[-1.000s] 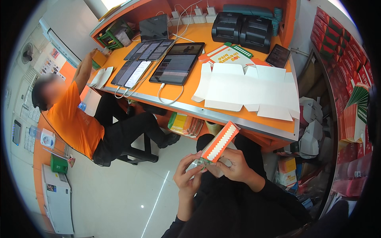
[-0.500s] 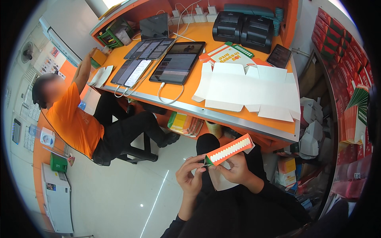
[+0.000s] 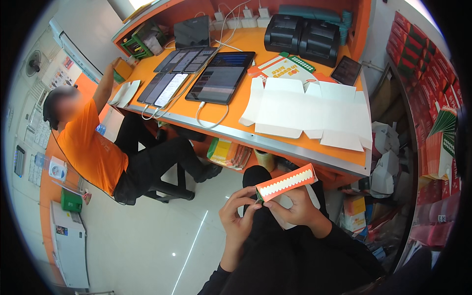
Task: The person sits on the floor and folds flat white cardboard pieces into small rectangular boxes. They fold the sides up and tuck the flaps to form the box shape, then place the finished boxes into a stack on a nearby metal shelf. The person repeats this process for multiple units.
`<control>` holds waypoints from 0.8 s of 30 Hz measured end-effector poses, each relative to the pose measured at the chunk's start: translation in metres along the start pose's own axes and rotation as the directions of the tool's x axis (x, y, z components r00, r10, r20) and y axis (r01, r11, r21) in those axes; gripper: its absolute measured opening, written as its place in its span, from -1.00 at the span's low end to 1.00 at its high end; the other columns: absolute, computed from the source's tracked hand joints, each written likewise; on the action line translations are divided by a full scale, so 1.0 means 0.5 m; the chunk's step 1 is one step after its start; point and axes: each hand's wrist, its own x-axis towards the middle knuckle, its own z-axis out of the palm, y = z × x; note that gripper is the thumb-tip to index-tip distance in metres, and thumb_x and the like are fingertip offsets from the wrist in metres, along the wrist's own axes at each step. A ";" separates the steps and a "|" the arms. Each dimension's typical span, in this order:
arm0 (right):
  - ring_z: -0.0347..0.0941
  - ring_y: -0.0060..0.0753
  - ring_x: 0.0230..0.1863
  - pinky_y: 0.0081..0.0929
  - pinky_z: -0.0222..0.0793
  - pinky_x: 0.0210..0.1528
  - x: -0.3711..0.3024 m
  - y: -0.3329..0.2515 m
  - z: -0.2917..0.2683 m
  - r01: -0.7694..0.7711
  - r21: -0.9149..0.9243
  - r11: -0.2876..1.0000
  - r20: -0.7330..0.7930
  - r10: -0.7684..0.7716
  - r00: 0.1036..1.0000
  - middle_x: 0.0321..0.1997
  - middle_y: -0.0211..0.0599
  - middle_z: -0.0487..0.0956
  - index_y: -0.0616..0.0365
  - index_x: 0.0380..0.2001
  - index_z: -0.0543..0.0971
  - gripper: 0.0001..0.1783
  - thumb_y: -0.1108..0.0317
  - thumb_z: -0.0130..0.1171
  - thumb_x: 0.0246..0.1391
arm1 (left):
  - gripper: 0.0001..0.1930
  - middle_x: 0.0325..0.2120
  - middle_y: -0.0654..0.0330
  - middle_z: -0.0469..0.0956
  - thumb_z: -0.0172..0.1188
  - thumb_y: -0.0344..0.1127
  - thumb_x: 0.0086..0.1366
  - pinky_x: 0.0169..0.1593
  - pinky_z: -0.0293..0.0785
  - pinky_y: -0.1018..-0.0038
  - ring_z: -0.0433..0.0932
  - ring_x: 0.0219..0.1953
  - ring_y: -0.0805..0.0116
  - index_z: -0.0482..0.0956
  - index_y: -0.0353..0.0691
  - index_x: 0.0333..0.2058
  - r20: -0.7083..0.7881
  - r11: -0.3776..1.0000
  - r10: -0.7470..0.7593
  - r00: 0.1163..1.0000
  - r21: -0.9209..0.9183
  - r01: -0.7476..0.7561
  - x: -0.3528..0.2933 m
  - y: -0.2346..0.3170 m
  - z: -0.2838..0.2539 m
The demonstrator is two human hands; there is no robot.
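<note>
Over my lap I hold a partly folded cardboard box, orange with a white scalloped pattern along its side and green at its left end. My left hand pinches the green end flap between thumb and fingers. Under the box's long side, my right hand grips it with the thumb toward the left end. A pale panel of the box hangs below, partly behind my right hand. On the desk just ahead lies a flattened white carton blank, its flaps spread.
On the orange desk are a large tablet, several phones, cables and two black printers. A co-worker in an orange shirt sits at left, one arm on the desk's far end. Stacked folded red cartons line the right side.
The box has turned slightly and sits a little farther right, its scalloped side showing more squarely. My left thumb has shifted at the flap. The co-worker's head and arm have moved slightly.
</note>
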 end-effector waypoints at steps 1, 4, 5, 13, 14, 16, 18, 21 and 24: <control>0.56 -0.28 -0.24 -0.44 0.42 -0.16 0.001 -0.001 -0.003 0.010 -0.025 1.000 0.013 -0.010 1.000 -0.26 -0.25 0.63 0.19 -0.20 0.62 -0.73 0.50 0.31 -0.04 | -0.90 -0.20 -0.05 0.59 0.31 -0.56 0.06 -0.10 0.54 0.39 0.63 -0.17 0.16 0.58 -0.36 -0.42 -0.009 1.000 -0.001 1.000 -0.025 0.001 -0.001 -0.003 -0.001; 0.55 -0.27 -0.22 -0.43 0.40 -0.14 -0.008 0.001 0.000 -0.017 -0.007 1.000 -0.022 0.017 1.000 -0.27 -0.26 0.62 0.17 -0.20 0.63 -0.72 0.49 0.33 -0.06 | -0.91 -0.22 -0.03 0.60 0.31 -0.57 0.06 -0.09 0.53 0.40 0.63 -0.18 0.18 0.57 -0.36 -0.43 0.014 0.999 -0.008 1.000 -0.041 0.009 0.002 0.004 0.001; 0.55 -0.27 -0.22 -0.43 0.40 -0.15 -0.009 0.002 0.001 -0.003 -0.035 0.999 -0.025 0.003 1.000 -0.27 -0.25 0.62 0.17 -0.21 0.64 -0.73 0.49 0.33 -0.07 | -0.90 -0.22 -0.03 0.60 0.31 -0.57 0.06 -0.09 0.53 0.40 0.63 -0.18 0.18 0.57 -0.36 -0.43 0.024 1.000 -0.017 1.000 -0.022 0.017 0.003 0.007 0.000; 0.56 -0.20 -0.27 -0.42 0.41 -0.23 -0.008 0.000 0.004 0.062 -0.144 0.988 -0.058 -0.070 0.996 -0.27 -0.20 0.62 0.18 -0.23 0.63 -0.73 0.53 0.31 -0.10 | -0.89 -0.21 0.00 0.60 0.34 -0.52 0.05 -0.04 0.50 0.38 0.62 -0.15 0.17 0.58 -0.32 -0.44 0.076 0.990 -0.037 0.996 0.135 0.026 0.014 0.024 -0.003; 0.56 -0.20 -0.27 -0.42 0.42 -0.22 -0.008 0.001 0.003 0.006 -0.074 0.997 -0.044 -0.009 0.999 -0.27 -0.20 0.62 0.18 -0.23 0.62 -0.72 0.54 0.31 -0.10 | -0.87 -0.19 0.00 0.59 0.35 -0.51 0.06 -0.02 0.49 0.36 0.60 -0.12 0.17 0.57 -0.33 -0.41 0.108 0.997 -0.021 0.994 0.076 0.013 0.015 0.021 -0.002; 0.57 -0.21 -0.25 -0.42 0.42 -0.20 -0.015 0.011 0.004 -0.111 0.065 0.992 -0.002 0.111 0.994 -0.28 -0.18 0.62 0.19 -0.22 0.61 -0.70 0.54 0.32 -0.11 | -0.83 -0.14 -0.01 0.57 0.36 -0.47 0.08 0.03 0.48 0.34 0.58 -0.08 0.17 0.56 -0.34 -0.36 0.167 0.999 0.014 0.986 -0.044 -0.006 0.016 0.007 -0.003; 0.59 -0.33 -0.20 -0.45 0.47 -0.12 -0.034 0.029 0.017 -0.157 0.311 0.937 -0.076 0.189 0.979 -0.24 -0.17 0.61 0.25 -0.21 0.59 -0.71 0.63 0.27 -0.08 | -0.74 -0.07 0.01 0.52 0.35 -0.45 0.11 0.06 0.46 0.31 0.53 -0.02 0.18 0.54 -0.36 -0.23 0.107 0.928 -0.102 0.989 -0.349 0.133 0.004 -0.008 0.013; 0.57 -0.42 -0.17 -0.45 0.51 -0.04 -0.034 0.019 0.044 -0.132 0.536 0.834 -0.239 0.299 0.924 -0.18 -0.18 0.58 0.30 -0.24 0.58 -0.75 0.73 0.19 -0.04 | -0.60 0.00 0.04 0.46 0.33 -0.45 0.14 0.08 0.47 0.29 0.47 0.05 0.21 0.47 -0.39 -0.05 0.098 0.835 -0.208 0.973 -0.501 0.229 -0.008 -0.018 0.030; 0.58 -0.42 -0.20 -0.49 0.50 -0.08 -0.031 0.021 0.039 -0.131 0.394 0.910 -0.209 0.228 0.951 -0.21 -0.17 0.59 0.32 -0.26 0.58 -0.79 0.69 0.21 -0.03 | -0.53 0.01 0.05 0.43 0.32 -0.47 0.15 0.08 0.48 0.32 0.45 0.06 0.23 0.44 -0.40 0.04 0.095 0.859 -0.204 0.974 -0.459 0.225 -0.004 -0.017 0.036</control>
